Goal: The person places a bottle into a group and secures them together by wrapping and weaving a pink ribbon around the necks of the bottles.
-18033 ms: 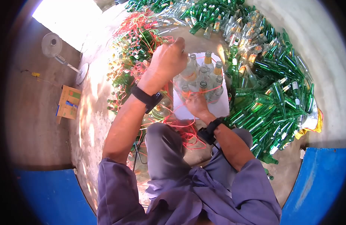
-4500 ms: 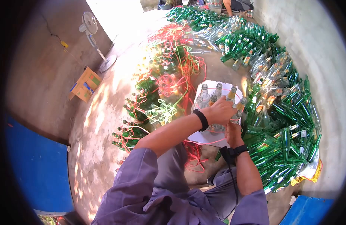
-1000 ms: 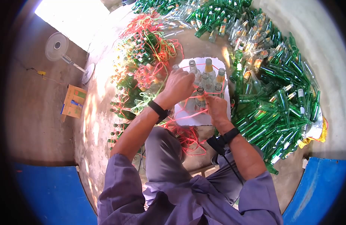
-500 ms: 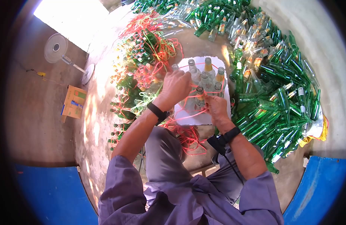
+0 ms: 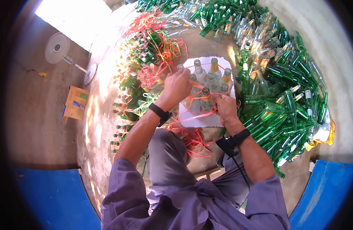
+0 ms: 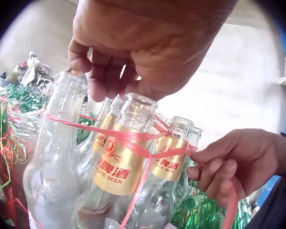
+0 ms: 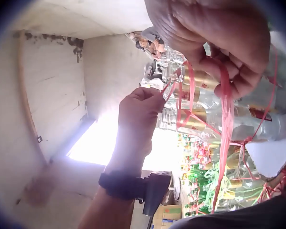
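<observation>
Several clear glass beer bottles (image 5: 200,74), some with gold neck labels, stand upright in a cluster on a white board (image 5: 190,122). Red plastic string (image 6: 128,136) loops round their necks and crosses at the front. Over the left-hand bottle tops, my left hand (image 5: 177,86) pinches a strand of it, seen taut in the right wrist view. At the near right side of the cluster, my right hand (image 5: 226,107) holds another length between thumb and curled fingers. A loose tail of string (image 7: 226,129) hangs from that hand in the right wrist view.
Green and clear bottles (image 5: 272,103) lie piled along the right wall. To the left stand string-tied bottle bundles (image 5: 146,76). Loose red string (image 5: 192,140) lies before the board. A fan (image 5: 58,48) and a cardboard box (image 5: 75,103) are farther left.
At 18 seconds ago the left hand was raised higher; at 4.5 seconds both hands met at the cluster's right. Lately the left hand has shifted slightly left and the right hand slightly right.
</observation>
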{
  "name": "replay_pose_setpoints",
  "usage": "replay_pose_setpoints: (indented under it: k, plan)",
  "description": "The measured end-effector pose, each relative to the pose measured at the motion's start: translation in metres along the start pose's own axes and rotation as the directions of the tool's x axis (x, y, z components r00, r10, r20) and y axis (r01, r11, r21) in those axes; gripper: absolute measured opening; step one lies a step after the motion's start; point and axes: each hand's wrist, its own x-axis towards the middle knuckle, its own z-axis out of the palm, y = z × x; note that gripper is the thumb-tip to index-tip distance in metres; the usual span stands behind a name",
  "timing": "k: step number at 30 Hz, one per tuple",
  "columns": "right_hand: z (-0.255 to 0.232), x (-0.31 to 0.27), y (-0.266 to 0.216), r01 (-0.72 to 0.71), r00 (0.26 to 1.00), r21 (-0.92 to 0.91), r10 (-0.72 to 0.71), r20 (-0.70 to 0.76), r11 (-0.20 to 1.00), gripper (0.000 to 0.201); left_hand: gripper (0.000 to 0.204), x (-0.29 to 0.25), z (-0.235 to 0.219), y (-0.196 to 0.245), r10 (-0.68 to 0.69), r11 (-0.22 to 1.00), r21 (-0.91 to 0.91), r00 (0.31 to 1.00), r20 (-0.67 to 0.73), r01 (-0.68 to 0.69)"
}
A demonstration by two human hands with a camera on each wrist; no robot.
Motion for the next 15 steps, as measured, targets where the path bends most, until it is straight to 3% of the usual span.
replay_pose_setpoints:
  k: [7, 10, 12, 15]
  plan:
    - [0.010, 0.000, -0.002, 0.075, 0.997, -0.036, -0.074, 0.014, 0.997, 0.018, 0.017, 0.010, -0.004, -0.004, -0.027, 0.997, -0.074, 0.997, 0.072, 0.032]
    - [0.010, 0.002, 0.002, 0.105, 0.994, -0.072, -0.105, 0.002, 0.992, 0.016, 0.024, 0.015, 0.009, -0.011, -0.017, 0.988, -0.150, 1.000, 0.000, 0.017]
    - [0.011, 0.002, 0.003, 0.119, 0.993, -0.087, -0.120, -0.013, 0.989, 0.017, 0.028, 0.018, 0.004, -0.008, -0.020, 0.993, -0.113, 0.994, 0.105, 0.032]
    - [0.008, 0.008, 0.006, 0.076, 0.997, -0.101, -0.076, -0.003, 0.992, 0.020, 0.028, 0.023, 0.012, -0.024, 0.072, 0.980, -0.195, 0.992, 0.103, -0.051]
